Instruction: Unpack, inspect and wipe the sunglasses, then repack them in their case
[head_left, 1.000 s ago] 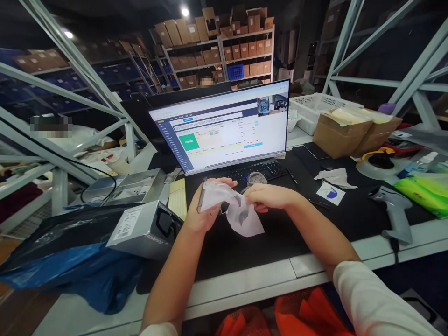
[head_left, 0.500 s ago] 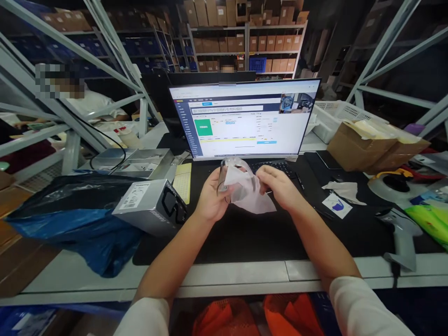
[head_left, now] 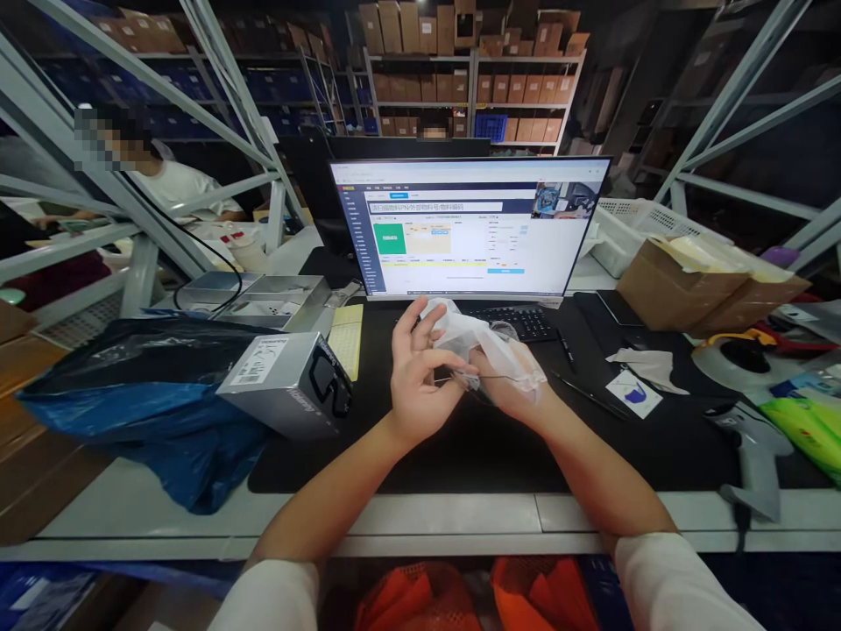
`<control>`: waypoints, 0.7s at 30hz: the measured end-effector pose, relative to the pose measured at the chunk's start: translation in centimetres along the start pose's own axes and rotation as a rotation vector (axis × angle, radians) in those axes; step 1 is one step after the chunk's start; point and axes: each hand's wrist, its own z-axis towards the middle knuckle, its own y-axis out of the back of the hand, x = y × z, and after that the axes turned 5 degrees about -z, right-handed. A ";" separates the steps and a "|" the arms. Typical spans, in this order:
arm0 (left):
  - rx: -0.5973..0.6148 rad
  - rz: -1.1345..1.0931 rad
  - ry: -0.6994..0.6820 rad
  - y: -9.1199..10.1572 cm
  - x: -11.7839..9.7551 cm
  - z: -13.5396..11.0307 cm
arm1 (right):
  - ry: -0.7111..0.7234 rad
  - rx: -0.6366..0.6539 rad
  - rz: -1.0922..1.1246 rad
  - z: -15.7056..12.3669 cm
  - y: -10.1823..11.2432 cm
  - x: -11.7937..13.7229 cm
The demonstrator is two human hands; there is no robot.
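Note:
Over the black desk mat, my left hand (head_left: pixel 427 372) pinches the edge of a clear, thin-rimmed piece between thumb and forefinger, its other fingers raised. That piece looks like glasses, but most of it is hidden. A thin white cloth (head_left: pixel 460 331) drapes over my right hand (head_left: pixel 509 372), whose fingers are closed around it and the clear piece. To the left stands a grey box (head_left: pixel 289 386) with a pair of dark glasses printed on its side, tilted against a blue and black plastic bag (head_left: pixel 164 438).
Behind my hands are a keyboard (head_left: pixel 526 322) and a lit monitor (head_left: pixel 466 237). On the right lie a pen (head_left: pixel 591 394), a printed card (head_left: pixel 632 392), a crumpled cloth (head_left: pixel 650 364) and a barcode scanner (head_left: pixel 752 447). Cardboard boxes (head_left: pixel 683 285) stand at the back right.
My left hand has turned and its fingers have lifted into a pinch. The white cloth has shifted right and now covers my right hand, with the clear piece gone over to that side.

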 end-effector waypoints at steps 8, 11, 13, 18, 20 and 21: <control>-0.072 0.067 -0.009 1.0 -0.2 0.7 | -0.270 -0.024 0.543 0.0 1.1 1.4; -0.006 0.148 -0.081 0.8 -0.3 0.3 | -0.286 -0.022 0.465 0.3 1.0 1.4; 0.015 0.196 -0.093 0.5 -0.2 -0.2 | -0.236 -0.037 0.375 0.3 0.9 1.4; 0.007 0.156 -0.100 0.5 -0.3 -0.2 | -0.162 0.039 0.457 -0.1 1.3 1.3; -0.019 0.060 -0.038 0.9 -0.6 0.3 | -0.149 0.195 0.574 -0.4 2.3 1.0; -0.022 0.003 0.022 1.1 -0.7 0.6 | -0.140 0.251 0.611 -0.5 3.0 0.7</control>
